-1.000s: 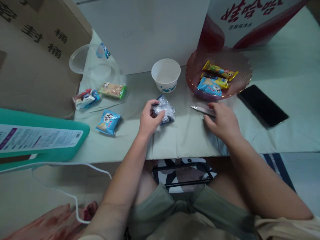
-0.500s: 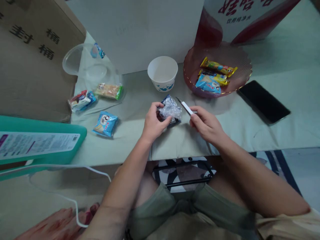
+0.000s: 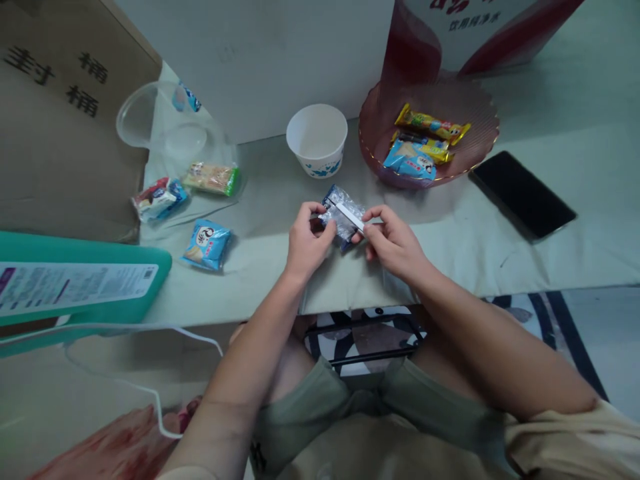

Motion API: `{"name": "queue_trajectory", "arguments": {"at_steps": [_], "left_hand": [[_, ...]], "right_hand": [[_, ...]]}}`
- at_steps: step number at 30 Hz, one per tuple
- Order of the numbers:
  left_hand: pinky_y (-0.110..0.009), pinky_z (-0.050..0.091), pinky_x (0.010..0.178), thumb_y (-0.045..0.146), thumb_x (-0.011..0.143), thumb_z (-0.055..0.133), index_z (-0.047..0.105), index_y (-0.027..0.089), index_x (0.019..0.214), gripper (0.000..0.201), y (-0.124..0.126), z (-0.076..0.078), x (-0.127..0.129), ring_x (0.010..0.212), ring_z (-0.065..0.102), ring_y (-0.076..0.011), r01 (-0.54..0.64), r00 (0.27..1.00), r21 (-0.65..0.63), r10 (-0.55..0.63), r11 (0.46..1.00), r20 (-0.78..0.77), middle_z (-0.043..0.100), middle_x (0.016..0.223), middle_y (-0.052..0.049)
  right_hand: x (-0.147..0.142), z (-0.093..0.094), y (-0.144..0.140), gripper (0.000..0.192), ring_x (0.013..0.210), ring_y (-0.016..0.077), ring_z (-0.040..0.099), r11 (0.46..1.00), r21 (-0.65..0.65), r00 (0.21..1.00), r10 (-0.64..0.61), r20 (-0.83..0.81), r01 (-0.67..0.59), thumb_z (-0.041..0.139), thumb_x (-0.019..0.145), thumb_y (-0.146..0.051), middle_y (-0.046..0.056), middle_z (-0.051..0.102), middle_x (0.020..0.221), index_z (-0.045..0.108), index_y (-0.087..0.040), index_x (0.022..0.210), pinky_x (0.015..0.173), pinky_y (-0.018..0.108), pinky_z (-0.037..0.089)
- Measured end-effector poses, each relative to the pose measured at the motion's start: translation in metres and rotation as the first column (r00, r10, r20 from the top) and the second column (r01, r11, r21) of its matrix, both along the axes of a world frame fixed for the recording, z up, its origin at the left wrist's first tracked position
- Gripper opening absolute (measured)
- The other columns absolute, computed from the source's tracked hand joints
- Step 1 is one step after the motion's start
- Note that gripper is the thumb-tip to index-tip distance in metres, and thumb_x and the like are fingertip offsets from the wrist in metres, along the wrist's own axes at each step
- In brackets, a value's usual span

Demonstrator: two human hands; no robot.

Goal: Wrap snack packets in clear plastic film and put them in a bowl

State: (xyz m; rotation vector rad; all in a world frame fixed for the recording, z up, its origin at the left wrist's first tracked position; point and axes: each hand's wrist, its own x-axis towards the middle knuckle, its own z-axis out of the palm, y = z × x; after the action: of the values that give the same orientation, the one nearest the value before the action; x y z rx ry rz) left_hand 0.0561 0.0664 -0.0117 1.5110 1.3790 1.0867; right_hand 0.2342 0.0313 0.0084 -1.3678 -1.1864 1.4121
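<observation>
My left hand [image 3: 309, 241] is closed on the left side of a crinkled snack packet [image 3: 342, 197], partly clear and partly dark blue. A slim white-handled knife [image 3: 350, 217] sits between the fingers of my right hand [image 3: 395, 243]. The knife lies slantwise across the front of the packet, its tip pointing up and left; I cannot tell whether the blade cuts into the wrapper. My right fingertips are close against the packet's right edge. Just behind the packet stands a white paper bowl [image 3: 317, 137] with a blue pattern.
A pink glass bowl [image 3: 480, 143] with several wrapped snacks is at the back right, beside a black phone [image 3: 523, 193]. To the left lie a blue snack packet [image 3: 207, 245], other wrapped snacks [image 3: 210, 178] and a clear plastic tub [image 3: 135, 123]. Large boxes [image 3: 260, 67] stand behind.
My right hand has moved left, bringing the knife from beside the packet to over its front. My left hand still grips the packet. The whole view has shifted slightly.
</observation>
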Motion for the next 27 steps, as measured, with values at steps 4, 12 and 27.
{"name": "queue_trajectory", "arguments": {"at_steps": [4, 12, 27], "left_hand": [[-0.019, 0.053, 0.065, 0.022, 0.082, 0.067, 0.051, 0.023, 0.097, 0.021, 0.001, 0.000, -0.001, 0.080, 0.063, -0.0106, -0.005, 1.000, 0.034, 0.004, 0.999, 0.016, 0.064, 0.097, -0.001], [-0.020, 0.052, 0.063, 0.018, 0.081, 0.066, 0.052, 0.023, 0.095, 0.020, 0.001, 0.005, -0.002, 0.077, 0.061, -0.0112, -0.052, 0.999, -0.021, 0.052, 0.998, 0.005, 0.062, 0.093, -0.001], [-0.025, 0.049, 0.067, 0.015, 0.075, 0.066, 0.052, 0.023, 0.091, 0.022, 0.009, 0.003, -0.025, 0.067, 0.058, -0.0096, -0.182, 0.982, -0.027, 0.181, 0.983, -0.056, 0.062, 0.091, 0.002]], "right_hand": [[-0.001, 0.001, 0.002, 0.033, 0.044, 0.0082, 0.055, 0.999, -0.049, 1.000, -0.020, -0.017, 0.019, 0.061, 0.084, -0.051, -0.001, 0.075, 0.077, 0.046, -0.024, 0.097, 0.046, 0.023, 0.037], [0.002, 0.006, 0.002, 0.032, 0.044, 0.0092, 0.058, 0.992, -0.126, 0.998, 0.035, 0.050, -0.028, 0.063, 0.085, -0.047, 0.000, 0.078, 0.082, 0.045, -0.025, 0.101, 0.047, 0.023, 0.039], [0.009, 0.009, -0.005, 0.028, 0.045, 0.0125, 0.061, 0.965, -0.233, 0.971, 0.165, 0.171, -0.123, 0.058, 0.087, -0.037, 0.001, 0.079, 0.084, 0.046, -0.025, 0.109, 0.045, 0.025, 0.039]]}}
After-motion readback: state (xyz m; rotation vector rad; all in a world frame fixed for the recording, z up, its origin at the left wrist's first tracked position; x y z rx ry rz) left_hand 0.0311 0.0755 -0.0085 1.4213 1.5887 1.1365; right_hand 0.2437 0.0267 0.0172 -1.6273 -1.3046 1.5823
